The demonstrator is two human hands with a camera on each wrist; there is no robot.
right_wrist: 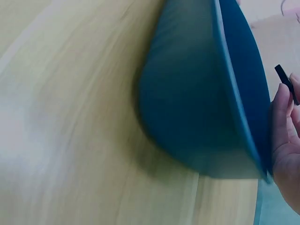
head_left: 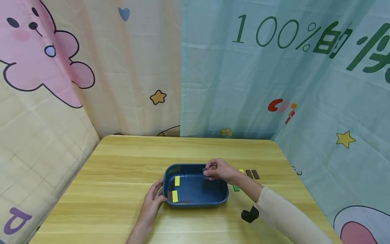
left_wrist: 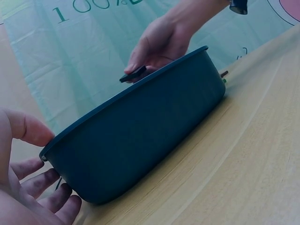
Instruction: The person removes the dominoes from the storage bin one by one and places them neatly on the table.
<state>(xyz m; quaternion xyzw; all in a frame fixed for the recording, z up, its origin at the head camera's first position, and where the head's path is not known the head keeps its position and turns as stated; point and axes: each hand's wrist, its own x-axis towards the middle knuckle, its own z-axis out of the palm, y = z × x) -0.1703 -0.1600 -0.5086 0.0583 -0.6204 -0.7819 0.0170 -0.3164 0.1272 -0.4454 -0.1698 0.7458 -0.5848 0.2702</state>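
A dark blue rectangular bin (head_left: pixel 195 205) stands on the table. My left hand (head_left: pixel 153 198) holds its left end, the thumb at the rim and the other fingers along the outer wall in the left wrist view. Above the bin's far right part, my right hand (head_left: pixel 220 170) pinches a thin, dark flat tile (left_wrist: pixel 133 74) between thumb and fingers. Inside the bin, at its left end, are two yellow tiles (head_left: pixel 175 196), each beside a dark tile (head_left: pixel 169 196).
Right of the bin, partly behind my right forearm, lie a green tile (head_left: pixel 236 188), a yellow tile (head_left: pixel 241 170) and two brown tiles (head_left: pixel 255 174). A black device (head_left: pixel 250 215) sits at my right wrist. Printed curtains (head_left: pixel 225 84) hang behind the wooden table (head_left: pixel 122 162).
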